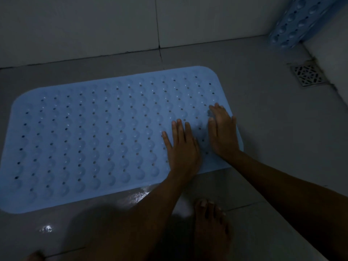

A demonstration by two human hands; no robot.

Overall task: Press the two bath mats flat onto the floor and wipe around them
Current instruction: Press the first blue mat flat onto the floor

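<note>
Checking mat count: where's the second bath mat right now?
In the head view the second bath mat is at the top right corner, leaning against the wall, beyond the floor drain and apart from the flat mat.

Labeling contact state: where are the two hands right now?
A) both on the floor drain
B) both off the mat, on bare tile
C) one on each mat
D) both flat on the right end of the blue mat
D: the left hand and right hand lie palm-down with straight fingers on the right end of the blue mat.

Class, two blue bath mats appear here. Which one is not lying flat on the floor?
The second mat in the far right corner, propped against the wall. The large mat lies flat under both hands.
</note>
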